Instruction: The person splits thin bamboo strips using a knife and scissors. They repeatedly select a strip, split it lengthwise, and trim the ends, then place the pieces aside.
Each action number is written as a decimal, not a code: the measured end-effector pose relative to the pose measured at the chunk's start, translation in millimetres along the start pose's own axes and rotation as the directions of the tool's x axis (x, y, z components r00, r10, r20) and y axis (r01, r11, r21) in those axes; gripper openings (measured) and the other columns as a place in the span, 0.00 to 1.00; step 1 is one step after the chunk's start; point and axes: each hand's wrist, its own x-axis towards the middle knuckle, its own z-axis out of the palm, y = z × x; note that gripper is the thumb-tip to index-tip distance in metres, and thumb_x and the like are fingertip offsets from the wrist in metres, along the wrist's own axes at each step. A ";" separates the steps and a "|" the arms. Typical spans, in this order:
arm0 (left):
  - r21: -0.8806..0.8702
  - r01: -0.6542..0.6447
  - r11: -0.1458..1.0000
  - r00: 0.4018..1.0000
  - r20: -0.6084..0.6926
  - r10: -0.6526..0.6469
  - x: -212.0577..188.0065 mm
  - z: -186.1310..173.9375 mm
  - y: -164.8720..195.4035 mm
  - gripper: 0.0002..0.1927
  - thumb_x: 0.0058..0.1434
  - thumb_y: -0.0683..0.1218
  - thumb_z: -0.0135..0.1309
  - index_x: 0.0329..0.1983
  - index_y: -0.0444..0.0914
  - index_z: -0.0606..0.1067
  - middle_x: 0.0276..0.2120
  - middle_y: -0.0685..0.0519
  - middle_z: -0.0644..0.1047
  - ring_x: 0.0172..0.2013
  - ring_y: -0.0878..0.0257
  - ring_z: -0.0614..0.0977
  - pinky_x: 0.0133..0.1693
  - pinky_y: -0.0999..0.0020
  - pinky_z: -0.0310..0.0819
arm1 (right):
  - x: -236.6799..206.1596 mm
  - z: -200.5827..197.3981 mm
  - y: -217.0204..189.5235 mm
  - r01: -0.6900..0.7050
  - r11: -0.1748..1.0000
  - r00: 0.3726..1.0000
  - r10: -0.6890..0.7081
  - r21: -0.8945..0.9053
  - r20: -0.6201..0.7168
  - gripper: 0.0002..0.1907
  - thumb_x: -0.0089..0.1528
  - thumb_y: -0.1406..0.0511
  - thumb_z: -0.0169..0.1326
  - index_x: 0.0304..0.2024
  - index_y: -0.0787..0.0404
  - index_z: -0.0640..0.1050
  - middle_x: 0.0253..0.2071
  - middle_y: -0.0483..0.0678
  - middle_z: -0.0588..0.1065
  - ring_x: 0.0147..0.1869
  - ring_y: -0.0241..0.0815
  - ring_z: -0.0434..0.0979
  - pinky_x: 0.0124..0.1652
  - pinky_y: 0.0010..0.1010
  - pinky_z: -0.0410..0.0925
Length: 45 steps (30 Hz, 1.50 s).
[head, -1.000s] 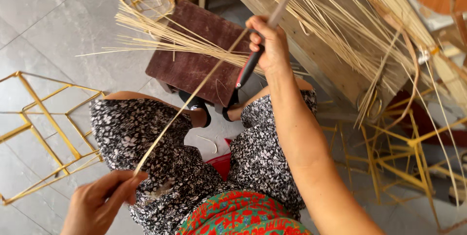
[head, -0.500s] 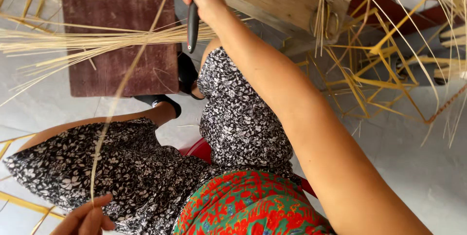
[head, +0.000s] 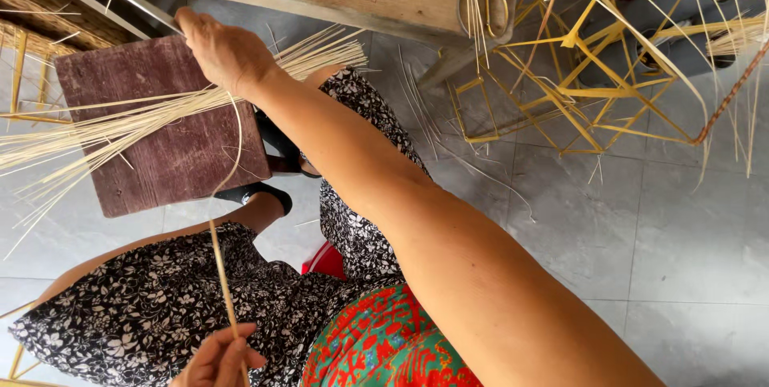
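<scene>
Up above the dark reddish wooden block point(head: 172, 143), which carries a loose bundle of pale bamboo slivers point(head: 120, 126), the right hand point(head: 224, 54) is closed around a knife with a grey metal blade point(head: 140, 4). Below the block, the left hand point(head: 218, 359) pinches one long thin bamboo strip point(head: 224, 275) running up toward the right hand.

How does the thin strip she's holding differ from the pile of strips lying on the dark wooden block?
The held strip is a single piece, while the pile of strips is a loose fanned bundle. The held strip runs curved between the left hand and the right hand; the pile lies flat across the wooden block. Both are pale, thin, straw-coloured slivers.
</scene>
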 end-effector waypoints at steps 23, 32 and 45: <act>-0.404 -0.392 0.827 0.911 -0.297 0.287 -96.3 -8.7 130.7 0.15 0.71 0.46 0.49 0.54 0.36 0.80 0.19 0.59 0.75 0.20 0.76 0.67 0.22 0.78 0.56 | -151.6 -150.9 -71.1 -0.501 -0.166 0.846 0.110 0.849 0.521 0.25 0.73 0.61 0.50 0.71 0.63 0.67 0.28 0.46 0.72 0.25 0.35 0.70 0.26 0.25 0.65; -0.721 -0.319 0.615 0.944 -0.184 0.273 -93.3 8.0 126.8 0.16 0.73 0.49 0.46 0.51 0.37 0.80 0.14 0.61 0.68 0.15 0.75 0.62 0.19 0.78 0.49 | -207.0 -177.3 -101.1 -0.718 -0.078 0.695 -0.029 0.692 0.718 0.32 0.71 0.52 0.45 0.66 0.71 0.70 0.33 0.43 0.74 0.30 0.28 0.64 0.30 0.18 0.61; -0.484 -0.216 0.848 0.955 0.077 0.287 -102.6 17.1 137.2 0.16 0.70 0.48 0.49 0.53 0.38 0.82 0.13 0.63 0.66 0.15 0.75 0.64 0.19 0.77 0.55 | -219.1 -185.5 -147.0 -0.823 -0.003 0.540 -0.313 0.567 0.782 0.28 0.66 0.68 0.56 0.69 0.64 0.68 0.31 0.44 0.75 0.25 0.28 0.72 0.25 0.19 0.67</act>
